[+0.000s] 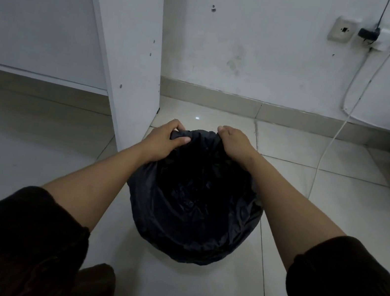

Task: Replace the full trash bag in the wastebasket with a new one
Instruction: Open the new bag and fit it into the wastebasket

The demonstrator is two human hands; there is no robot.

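A: Two hands are being seen in the head view: the left hand [161,139] and right hand [235,143] are each being curled around the far rim of the black trash bag [195,200], mid-frame.

B: Tearing is being risked if the thin film is being overstretched. The bag is being seen draped, crinkled, over the hidden wastebasket.
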